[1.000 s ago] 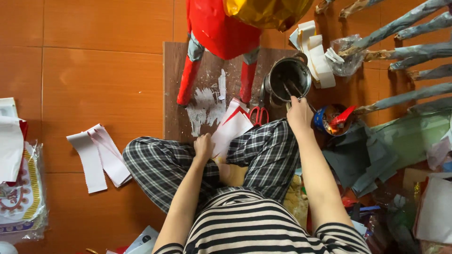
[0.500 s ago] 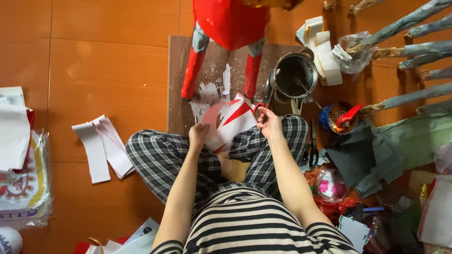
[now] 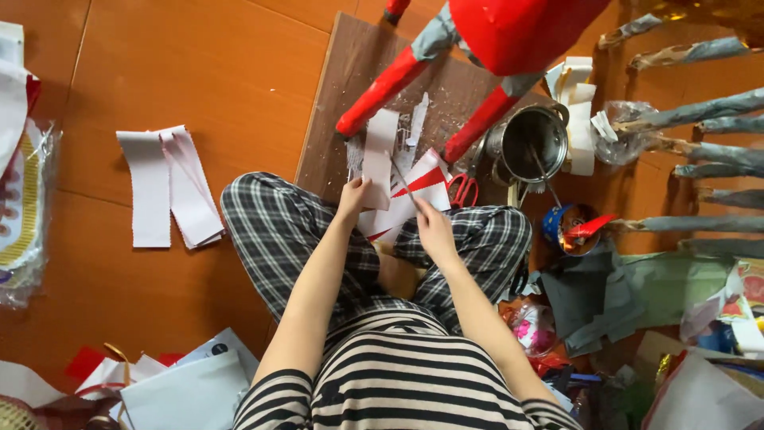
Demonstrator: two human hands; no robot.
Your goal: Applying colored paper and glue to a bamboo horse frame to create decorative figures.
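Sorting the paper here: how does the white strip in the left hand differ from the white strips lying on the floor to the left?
The white paper strip is single and held upright in the left hand over the brown board; the loose white floor strips are several, overlapping flat on the orange tiles, untouched. The held one looks narrower. Both are plain white rectangular paper.

The top edge cuts off the red figure (image 3: 517,32), so only its belly and two legs show. The person's head and shoulders are out of view at the bottom edge. The left hand (image 3: 352,195) covers the lower end of the white paper strip (image 3: 380,155). The thin tool in the right hand (image 3: 434,231) is too small to identify. The inside of the metal pot (image 3: 532,143) is dark. The left edge cuts the plastic package (image 3: 24,207).
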